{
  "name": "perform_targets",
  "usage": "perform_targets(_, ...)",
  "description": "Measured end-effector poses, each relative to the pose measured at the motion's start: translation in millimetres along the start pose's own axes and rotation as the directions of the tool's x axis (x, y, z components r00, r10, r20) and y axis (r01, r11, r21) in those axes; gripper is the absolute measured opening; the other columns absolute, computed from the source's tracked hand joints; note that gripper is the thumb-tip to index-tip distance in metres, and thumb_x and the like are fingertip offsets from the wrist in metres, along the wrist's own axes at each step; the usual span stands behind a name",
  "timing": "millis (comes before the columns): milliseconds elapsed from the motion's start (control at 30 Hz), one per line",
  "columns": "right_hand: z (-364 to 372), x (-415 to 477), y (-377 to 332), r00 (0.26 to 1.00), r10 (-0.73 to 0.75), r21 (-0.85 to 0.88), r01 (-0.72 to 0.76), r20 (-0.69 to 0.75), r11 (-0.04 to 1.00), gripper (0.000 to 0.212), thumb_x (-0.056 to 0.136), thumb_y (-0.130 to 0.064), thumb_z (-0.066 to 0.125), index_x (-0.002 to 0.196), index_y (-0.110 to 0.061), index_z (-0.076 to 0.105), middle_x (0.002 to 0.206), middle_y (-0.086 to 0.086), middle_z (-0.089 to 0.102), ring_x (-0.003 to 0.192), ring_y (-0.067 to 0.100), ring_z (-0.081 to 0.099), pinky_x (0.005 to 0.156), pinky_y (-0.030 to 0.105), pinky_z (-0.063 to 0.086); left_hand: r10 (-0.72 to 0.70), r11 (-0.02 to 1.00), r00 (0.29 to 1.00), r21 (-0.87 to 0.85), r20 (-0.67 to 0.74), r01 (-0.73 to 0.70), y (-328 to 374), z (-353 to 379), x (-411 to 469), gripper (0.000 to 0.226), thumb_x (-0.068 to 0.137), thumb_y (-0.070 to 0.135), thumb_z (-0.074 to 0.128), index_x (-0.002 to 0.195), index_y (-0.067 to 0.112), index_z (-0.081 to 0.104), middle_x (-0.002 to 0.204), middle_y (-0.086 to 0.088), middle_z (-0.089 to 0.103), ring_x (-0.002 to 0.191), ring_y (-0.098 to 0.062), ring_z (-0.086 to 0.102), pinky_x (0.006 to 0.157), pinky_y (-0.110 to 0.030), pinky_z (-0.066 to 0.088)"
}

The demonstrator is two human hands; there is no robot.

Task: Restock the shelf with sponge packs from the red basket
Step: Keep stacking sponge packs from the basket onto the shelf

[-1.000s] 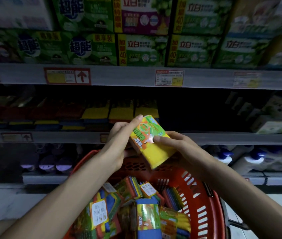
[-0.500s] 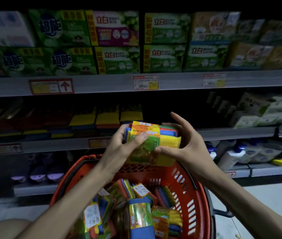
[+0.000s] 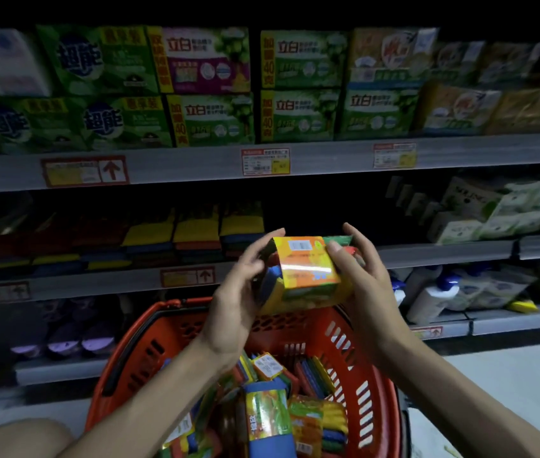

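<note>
I hold one sponge pack [image 3: 306, 271], wrapped in an orange and green label, above the red basket [image 3: 371, 388]. My left hand [image 3: 238, 292] cups its left end and my right hand [image 3: 364, 276] grips its right end, thumb on top. The pack sits level in front of the middle shelf [image 3: 443, 251]. Several more sponge packs [image 3: 271, 414] lie loose in the basket below my forearms. Stacks of yellow, blue and red sponge packs [image 3: 196, 233] stand on the middle shelf to the left of my hands, with a dark gap right behind the held pack.
Green and orange detergent boxes [image 3: 301, 84] fill the top shelf. White packets [image 3: 499, 209] sit at the right of the middle shelf. White bottles with blue caps [image 3: 433, 292] stand on the lower shelf at right. Pale floor shows at bottom right.
The pack has been turned from tilted to level, its barcode face now up, and lifted toward the middle shelf. Both hands stayed on it. The view shifted so the shelves sit lower and more to the left.
</note>
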State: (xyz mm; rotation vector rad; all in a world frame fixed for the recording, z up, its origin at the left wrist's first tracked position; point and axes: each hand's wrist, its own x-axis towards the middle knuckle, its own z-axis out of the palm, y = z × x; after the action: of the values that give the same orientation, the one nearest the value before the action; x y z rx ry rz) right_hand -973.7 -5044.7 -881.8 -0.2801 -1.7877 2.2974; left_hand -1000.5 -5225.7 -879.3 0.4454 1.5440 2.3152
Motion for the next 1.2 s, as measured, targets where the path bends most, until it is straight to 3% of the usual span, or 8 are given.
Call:
perform_targets(167, -2, 6, -1, 0.974, 0.219, 0.205, -0.227, 0.061, 0.952, 0.066, 0.086, -0.05, 0.072, 0.135, -0.007, 0.061, 0.137, 0.034, 0.057, 0.13, 0.053, 0.052, 0.114, 0.066, 0.036, -0.139, 0.987, 0.988, -0.072, 0.072, 0.144, -3, 3, -5, 0.066, 0.088, 0.038, 0.069, 0.149, 0.035, 0.045, 0.139, -0.006, 0.064, 0.125, -0.027, 0.063, 0.096, -0.036, 0.057)
perform_targets(300, 2, 2, -2, 0.943, 0.307, 0.268, -0.33, 0.124, 0.905, 0.064, 0.097, -0.05, 0.058, 0.137, 0.001, 0.059, 0.138, 0.034, 0.057, 0.127, 0.049, 0.057, 0.113, 0.057, 0.04, -0.214, 0.955, 0.966, -0.178, 0.149, 0.239, -6, 3, -7, 0.098, 0.068, 0.037, 0.091, 0.151, 0.037, 0.04, 0.141, -0.011, 0.062, 0.124, -0.037, 0.063, 0.105, -0.064, 0.045)
perform_targets(433, 8, -1, -2, 0.941, 0.283, 0.263, -0.325, 0.186, 0.908, 0.06, 0.098, -0.048, 0.054, 0.129, 0.002, 0.064, 0.124, 0.029, 0.068, 0.106, 0.034, 0.069, 0.091, 0.04, 0.059, -0.255, 0.892, 0.959, -0.352, 0.128, 0.284, -6, 5, -7, 0.089, 0.058, 0.026, 0.097, 0.138, 0.014, 0.06, 0.134, -0.02, 0.065, 0.121, -0.04, 0.064, 0.101, -0.065, 0.046)
perform_targets(567, 11, -1, -4, 0.931, 0.302, 0.236, -0.346, 0.204, 0.908, 0.062, 0.097, -0.053, 0.054, 0.13, -0.002, 0.065, 0.125, 0.027, 0.068, 0.112, 0.038, 0.069, 0.102, 0.047, 0.054, -0.272, 0.852, 0.955, -0.432, 0.118, 0.296, -3, 7, -7, 0.069, 0.047, 0.019, 0.101, 0.112, 0.011, 0.077, 0.127, -0.024, 0.067, 0.115, -0.042, 0.067, 0.099, -0.062, 0.049)
perform_targets(700, 13, 0, -6, 0.942, 0.271, 0.244, -0.315, 0.198, 0.917, 0.059, 0.099, -0.047, 0.054, 0.138, -0.001, 0.058, 0.132, 0.031, 0.062, 0.114, 0.039, 0.067, 0.093, 0.041, 0.058, -0.277, 0.857, 0.956, -0.426, 0.095, 0.291, -2, 7, -6, 0.073, 0.057, 0.012, 0.097, 0.125, 0.008, 0.069, 0.132, -0.025, 0.064, 0.12, -0.043, 0.063, 0.104, -0.062, 0.045)
perform_targets(833, 12, 3, -2, 0.957, 0.247, 0.204, -0.275, 0.152, 0.94, 0.054, 0.101, -0.043, 0.052, 0.137, -0.003, 0.058, 0.135, 0.031, 0.06, 0.126, 0.044, 0.059, 0.097, 0.042, 0.055, -0.292, 0.833, 0.951, -0.462, 0.103, 0.306, 2, 4, -6, 0.077, 0.06, 0.007, 0.094, 0.131, 0.004, 0.063, 0.133, -0.028, 0.063, 0.12, -0.045, 0.063, 0.102, -0.064, 0.046)
perform_targets(933, 13, 2, -3, 0.961, 0.236, 0.181, -0.26, 0.142, 0.948, 0.053, 0.101, -0.042, 0.051, 0.137, -0.003, 0.058, 0.135, 0.032, 0.059, 0.119, 0.04, 0.063, 0.097, 0.042, 0.053, -0.308, 0.817, 0.946, -0.481, 0.102, 0.318, 3, 2, -6, 0.083, 0.059, 0.004, 0.094, 0.135, 0.003, 0.06, 0.133, -0.029, 0.062, 0.12, -0.047, 0.062, 0.101, -0.065, 0.047)
perform_targets(1200, 14, 2, -4, 0.964, 0.188, 0.182, -0.223, 0.189, 0.958, 0.05, 0.101, -0.035, 0.048, 0.137, -0.002, 0.056, 0.133, 0.033, 0.058, 0.109, 0.034, 0.065, 0.085, 0.033, 0.059, -0.329, 0.806, 0.939, -0.49, 0.096, 0.332, 2, -1, -4, 0.071, 0.054, 0.001, 0.095, 0.121, 0.004, 0.072, 0.13, -0.029, 0.064, 0.118, -0.046, 0.064, 0.1, -0.067, 0.046)
